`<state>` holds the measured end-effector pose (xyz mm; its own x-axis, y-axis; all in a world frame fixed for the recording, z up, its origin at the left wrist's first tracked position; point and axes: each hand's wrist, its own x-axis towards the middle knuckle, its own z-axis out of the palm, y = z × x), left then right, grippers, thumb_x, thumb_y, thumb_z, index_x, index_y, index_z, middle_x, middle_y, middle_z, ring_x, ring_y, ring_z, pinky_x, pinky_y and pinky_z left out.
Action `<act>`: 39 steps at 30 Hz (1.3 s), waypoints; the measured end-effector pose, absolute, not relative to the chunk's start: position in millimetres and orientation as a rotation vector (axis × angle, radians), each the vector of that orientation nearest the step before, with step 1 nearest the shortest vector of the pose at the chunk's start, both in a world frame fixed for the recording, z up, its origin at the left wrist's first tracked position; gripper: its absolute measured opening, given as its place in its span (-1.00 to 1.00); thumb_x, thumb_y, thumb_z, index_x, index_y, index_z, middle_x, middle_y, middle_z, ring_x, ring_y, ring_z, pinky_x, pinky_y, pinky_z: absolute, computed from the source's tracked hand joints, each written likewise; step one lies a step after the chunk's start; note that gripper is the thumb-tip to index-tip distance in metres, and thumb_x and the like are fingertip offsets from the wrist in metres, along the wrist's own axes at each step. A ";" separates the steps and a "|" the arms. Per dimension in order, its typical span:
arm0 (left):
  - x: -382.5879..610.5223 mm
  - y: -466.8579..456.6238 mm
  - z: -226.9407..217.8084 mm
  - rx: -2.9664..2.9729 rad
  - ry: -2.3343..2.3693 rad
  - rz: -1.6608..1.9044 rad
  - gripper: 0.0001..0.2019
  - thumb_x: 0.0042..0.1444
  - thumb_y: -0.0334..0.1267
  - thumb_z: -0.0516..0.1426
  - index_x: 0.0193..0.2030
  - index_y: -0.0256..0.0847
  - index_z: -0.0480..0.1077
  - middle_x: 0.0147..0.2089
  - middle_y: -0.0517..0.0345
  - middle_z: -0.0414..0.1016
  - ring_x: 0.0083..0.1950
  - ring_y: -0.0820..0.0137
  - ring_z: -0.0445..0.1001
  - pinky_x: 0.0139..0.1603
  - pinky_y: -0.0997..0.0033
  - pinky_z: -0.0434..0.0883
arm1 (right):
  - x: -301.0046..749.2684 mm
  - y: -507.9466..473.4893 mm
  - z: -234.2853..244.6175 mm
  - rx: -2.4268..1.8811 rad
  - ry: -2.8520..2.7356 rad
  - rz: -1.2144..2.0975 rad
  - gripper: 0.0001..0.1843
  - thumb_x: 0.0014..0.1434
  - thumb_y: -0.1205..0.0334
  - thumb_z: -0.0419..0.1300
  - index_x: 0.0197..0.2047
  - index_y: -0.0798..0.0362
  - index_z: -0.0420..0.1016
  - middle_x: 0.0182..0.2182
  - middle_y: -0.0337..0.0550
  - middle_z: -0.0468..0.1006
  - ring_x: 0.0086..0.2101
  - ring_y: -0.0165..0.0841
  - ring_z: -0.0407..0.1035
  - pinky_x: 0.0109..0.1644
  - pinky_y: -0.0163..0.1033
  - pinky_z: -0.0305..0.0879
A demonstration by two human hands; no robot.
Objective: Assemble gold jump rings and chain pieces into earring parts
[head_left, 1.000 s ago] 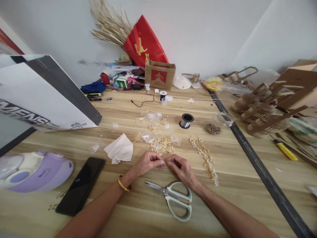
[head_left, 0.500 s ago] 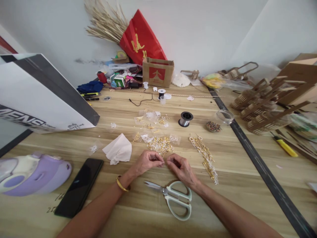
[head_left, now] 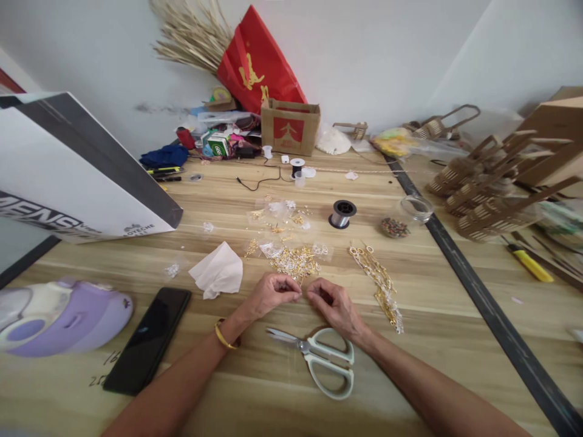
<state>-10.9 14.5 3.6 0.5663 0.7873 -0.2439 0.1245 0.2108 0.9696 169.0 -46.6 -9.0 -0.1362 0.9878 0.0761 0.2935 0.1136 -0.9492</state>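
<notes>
Thumb and fingers of my left hand (head_left: 276, 292) are pinched together; what they hold is too small to make out. Facing it across a narrow gap, my right hand (head_left: 332, 302) is pinched in the same way, its grip also too small to read. Just beyond the fingertips lies a pile of gold and silver beads and findings (head_left: 295, 262). Scissors with pale green handles (head_left: 314, 355) rest on the table below my hands, blades pointing left. To the right, gold and silver chain strands (head_left: 380, 285) lie stretched out. A white tissue (head_left: 218, 272) sits left of my left hand.
A black phone (head_left: 146, 341) and a purple-and-white device (head_left: 68, 318) lie at the left, before a large white box (head_left: 82, 182). Farther back are a wire spool (head_left: 342, 214), a dish of mixed beads (head_left: 394, 228) and a paper bag (head_left: 289, 128). Small woven baskets (head_left: 483, 209) stand at the right.
The view has shifted slightly. Both hands keep their pinched pose close together, with no clear change in the things around them.
</notes>
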 end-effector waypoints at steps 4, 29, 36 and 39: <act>-11.3 14.2 3.1 1.320 0.906 0.564 -0.85 -0.19 -0.35 0.31 -0.44 -0.37 0.48 -0.47 0.14 0.53 -0.42 0.47 0.46 -0.33 0.50 0.39 | 168.9 -47.1 -9.2 -1.293 -1.573 1.064 -0.79 0.20 0.16 0.10 -0.36 0.13 0.38 -0.58 -0.29 0.28 -0.55 -0.48 0.11 -0.50 -0.37 0.02; -12.9 14.1 3.5 1.333 0.866 0.610 -0.86 -0.19 -0.35 0.31 -0.46 -0.36 0.49 -0.43 0.10 0.56 -0.39 0.46 0.48 -0.31 0.50 0.39 | 169.1 -47.4 -10.2 -1.261 -1.594 1.094 -0.85 0.20 0.22 0.09 -0.35 0.11 0.38 -0.56 -0.30 0.28 -0.55 -0.48 0.10 -0.50 -0.37 0.00; -13.1 13.9 3.4 1.317 0.850 0.613 -0.84 -0.21 -0.32 0.32 -0.47 -0.35 0.49 -0.45 0.12 0.55 -0.41 0.46 0.47 -0.32 0.49 0.39 | 169.6 -47.3 -7.9 -1.234 -1.594 1.142 -0.82 0.21 0.19 0.09 -0.35 0.12 0.39 -0.56 -0.29 0.27 -0.55 -0.49 0.08 -0.50 -0.37 0.00; -13.2 13.4 5.8 1.299 0.853 0.609 -0.82 -0.22 -0.29 0.33 -0.47 -0.35 0.48 -0.44 0.11 0.55 -0.40 0.45 0.47 -0.31 0.47 0.40 | 170.0 -47.1 -6.2 -1.227 -1.589 1.159 -0.79 0.22 0.15 0.09 -0.34 0.11 0.39 -0.54 -0.28 0.29 -0.54 -0.48 0.09 -0.48 -0.36 0.02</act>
<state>-13.2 13.4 5.8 0.5671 0.7998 -0.1969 0.0741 0.1886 0.9793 170.0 -47.1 -6.2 -0.2091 0.9761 0.0585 0.2430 0.1098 -0.9638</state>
